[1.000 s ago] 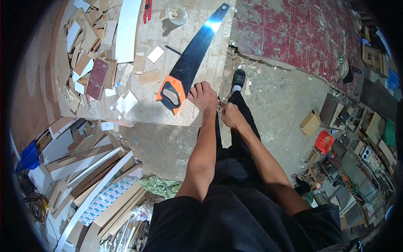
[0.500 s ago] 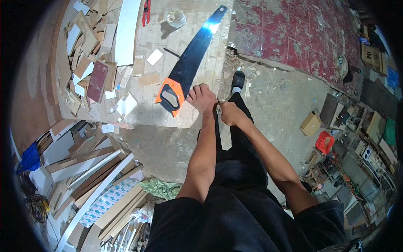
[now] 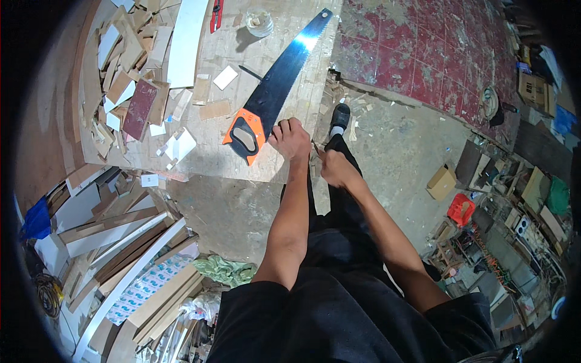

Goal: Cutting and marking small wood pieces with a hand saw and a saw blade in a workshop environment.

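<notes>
My left hand (image 3: 292, 138) is closed in a fist and rests on the near right corner of the plywood worktop (image 3: 212, 158). It lies just right of the orange and black handle of a handsaw (image 3: 245, 134), whose dark blade runs up and to the right across the top. My right hand (image 3: 334, 168) is also closed, just off the worktop's edge and a little apart from the left. A thin dark sliver (image 3: 315, 148) shows between the two hands; I cannot tell which hand holds it. My black shoe (image 3: 340, 115) stands on the floor beyond them.
Wood offcuts (image 3: 127, 72) pile on the worktop's left, with a white board (image 3: 184, 42), a red tool (image 3: 215, 13) and a small tub (image 3: 260, 21). Stacked boards (image 3: 139, 242) and green cloth (image 3: 227, 269) lie lower left. A cardboard box (image 3: 440, 181) and red crate (image 3: 461, 209) sit right.
Both hands stay closed at the worktop's corner and barely shift. The right hand has edged slightly down and right, and the saw has not moved.
</notes>
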The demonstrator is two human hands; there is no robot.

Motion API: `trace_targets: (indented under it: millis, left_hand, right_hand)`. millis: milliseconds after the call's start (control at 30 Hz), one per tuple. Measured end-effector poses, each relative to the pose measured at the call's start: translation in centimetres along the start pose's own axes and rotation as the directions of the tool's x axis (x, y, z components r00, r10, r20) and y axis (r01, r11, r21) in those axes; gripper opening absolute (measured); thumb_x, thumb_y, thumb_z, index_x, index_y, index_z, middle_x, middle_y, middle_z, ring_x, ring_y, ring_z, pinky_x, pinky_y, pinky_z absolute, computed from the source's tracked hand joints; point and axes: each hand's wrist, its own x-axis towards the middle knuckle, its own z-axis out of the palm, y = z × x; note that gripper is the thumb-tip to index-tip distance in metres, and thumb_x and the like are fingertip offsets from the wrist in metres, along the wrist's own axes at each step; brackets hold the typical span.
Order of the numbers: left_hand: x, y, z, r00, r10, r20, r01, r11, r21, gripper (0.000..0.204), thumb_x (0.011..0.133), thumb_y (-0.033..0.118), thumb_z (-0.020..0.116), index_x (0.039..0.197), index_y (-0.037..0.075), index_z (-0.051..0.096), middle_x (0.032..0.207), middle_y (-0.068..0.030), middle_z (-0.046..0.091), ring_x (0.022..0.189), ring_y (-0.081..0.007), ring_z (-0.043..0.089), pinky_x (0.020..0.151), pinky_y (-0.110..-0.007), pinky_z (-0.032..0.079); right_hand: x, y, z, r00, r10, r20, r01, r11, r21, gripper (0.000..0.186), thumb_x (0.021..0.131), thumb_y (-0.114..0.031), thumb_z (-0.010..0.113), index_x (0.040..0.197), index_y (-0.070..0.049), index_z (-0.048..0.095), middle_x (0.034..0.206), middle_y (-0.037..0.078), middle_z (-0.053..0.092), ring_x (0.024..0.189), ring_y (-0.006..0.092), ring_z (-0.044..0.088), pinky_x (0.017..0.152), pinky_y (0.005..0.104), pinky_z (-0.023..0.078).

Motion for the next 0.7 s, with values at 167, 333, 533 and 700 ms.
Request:
trace_targets:
  millis: [167,333,533,700]
  left_hand:
    - [0.5,1.0,-0.2,0.999,0.031,-0.009,-0.031,0.999,-0.016,0.006,0.08,0.016,0.065,0.084,0.017,0.06,0.089,-0.0021,0.055,0.089,-0.0256,0.052,0.072,-0.043,0.034]
    - [0.0,-0.1,-0.1,1.0,0.005,-0.013,-0.005,1.0,0.016,0.005,0.08,0.016,0.064,0.083,0.017,0.06,0.088,-0.0023,0.055,0.088,-0.0258,0.052,0.073,-0.043,0.034]
    - [0.3,1.6,0.4,0.999,0.032,-0.03,-0.033,0.999,-0.032,0.005,0.08,0.016,0.064,0.083,0.016,0.06,0.088,-0.0026,0.055,0.087,-0.0262,0.052,0.073,-0.043,0.034]
    - [0.3,0.2,-0.1,1.0,0.005,-0.026,-0.005,1.0,0.001,0.005,0.08,0.015,0.064,0.082,0.017,0.06,0.087,-0.0024,0.055,0.087,-0.0261,0.052,0.073,-0.043,0.034]
  right_hand:
    - [0.4,0.8,-0.5,0.999,0.019,-0.044,-0.017,0.999,0.037,0.031,0.079,0.002,0.052,0.107,0.008,0.064,0.089,0.036,0.062,0.094,0.0479,0.064,0.078,0.0519,0.051]
    - [-1.5,-0.3,-1.1,0.993,0.029,0.117,-0.033,0.999,0.036,0.036,0.078,0.002,0.052,0.112,0.008,0.062,0.091,0.035,0.063,0.092,0.048,0.065,0.077,0.0503,0.052]
    - [0.4,2.0,1.0,0.998,0.006,-0.061,-0.006,1.0,0.01,0.036,0.077,0.004,0.054,0.111,0.01,0.061,0.091,0.037,0.062,0.093,0.0489,0.064,0.08,0.0531,0.051]
    - [-1.9,-0.3,0.5,1.0,-0.026,-0.01,0.027,0.996,0.086,0.037,0.076,0.005,0.054,0.112,0.011,0.06,0.089,0.038,0.06,0.093,0.0495,0.063,0.081,0.0533,0.051]
